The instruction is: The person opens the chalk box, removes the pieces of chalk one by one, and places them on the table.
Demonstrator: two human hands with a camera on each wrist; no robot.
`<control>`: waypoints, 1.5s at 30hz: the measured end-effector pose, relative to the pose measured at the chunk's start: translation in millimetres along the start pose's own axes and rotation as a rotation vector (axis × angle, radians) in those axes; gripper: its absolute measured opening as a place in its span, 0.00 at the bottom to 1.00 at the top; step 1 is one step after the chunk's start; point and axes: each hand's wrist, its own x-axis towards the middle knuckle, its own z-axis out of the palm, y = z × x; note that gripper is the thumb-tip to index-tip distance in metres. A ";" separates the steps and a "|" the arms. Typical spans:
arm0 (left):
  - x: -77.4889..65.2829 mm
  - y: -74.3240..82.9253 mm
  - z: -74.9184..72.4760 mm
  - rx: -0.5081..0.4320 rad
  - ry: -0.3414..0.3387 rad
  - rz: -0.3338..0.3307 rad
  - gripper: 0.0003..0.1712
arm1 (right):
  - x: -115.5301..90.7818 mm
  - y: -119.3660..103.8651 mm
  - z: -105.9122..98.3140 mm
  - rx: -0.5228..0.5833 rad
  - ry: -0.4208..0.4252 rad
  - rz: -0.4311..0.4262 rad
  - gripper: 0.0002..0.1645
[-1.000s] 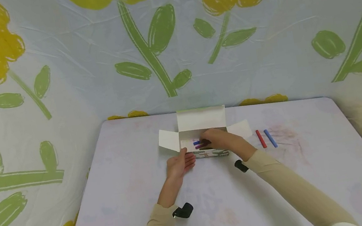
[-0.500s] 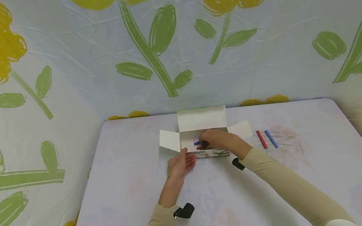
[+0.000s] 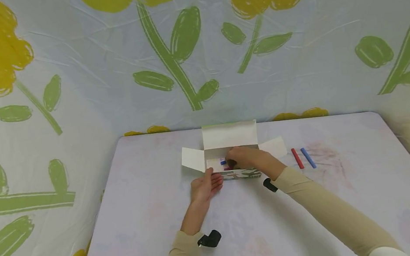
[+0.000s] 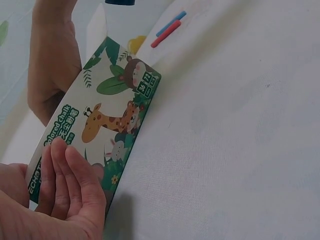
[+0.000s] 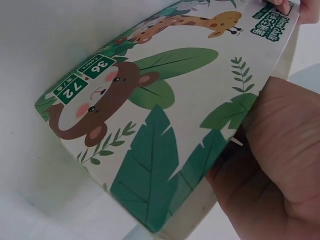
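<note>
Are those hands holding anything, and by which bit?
The left hand holds the box by its front wall's left end. Right hand reaches inside; can't tell.

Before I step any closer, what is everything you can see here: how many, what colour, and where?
Table: 1, pale with coloured smudges, under everything
Flower-print sheet: pieces uncountable, white with yellow flowers and green leaves, behind and beside the table
Colored chalk box: 1, white with green animal print, open towards the table's back
Red chalk stick: 1, red, right of the box
Loose blue chalk stick: 1, blue, right of the red one
Boxed chalk: at least 2, blue and purplish-red, inside; others may be hidden
Wrist cameras: 2, black, one per arm
Sleeves: 2, beige, along the forearms
Left hand: 1, bare, grip on the box's near wall
Right hand: 1, bare, inside the box, grip hidden
</note>
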 end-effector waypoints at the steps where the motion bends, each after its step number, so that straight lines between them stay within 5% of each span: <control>1: 0.2 -0.3 0.1 0.000 -0.001 0.000 0.22 | -1.3 0.9 0.1 0.005 0.008 -0.018 0.03; 9: 2.0 -2.3 -0.6 0.006 -0.017 0.004 0.23 | -21.0 14.7 -3.8 0.158 0.118 -0.132 0.14; 17: 2.2 -1.1 -2.0 0.017 -0.015 0.001 0.23 | -37.5 35.4 -9.5 0.305 0.217 -0.192 0.14; 45: 0.9 3.4 -1.9 0.039 -0.034 0.009 0.23 | -117.7 89.0 -35.8 0.683 0.507 0.143 0.27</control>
